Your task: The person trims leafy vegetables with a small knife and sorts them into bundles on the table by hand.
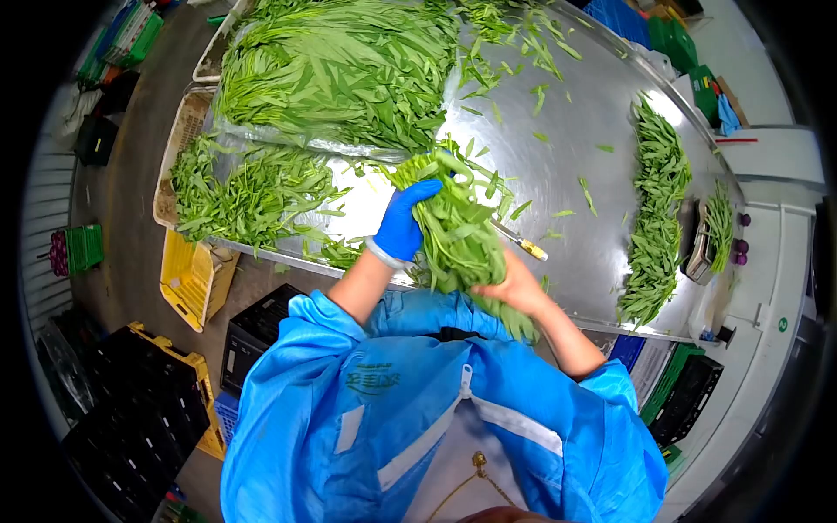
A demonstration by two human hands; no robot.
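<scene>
Blue jacket, six o'clock; left hand grasps long-leaved greens, half-hidden right hand apparently too; I judge this bunching, next needing levelling.
</scene>
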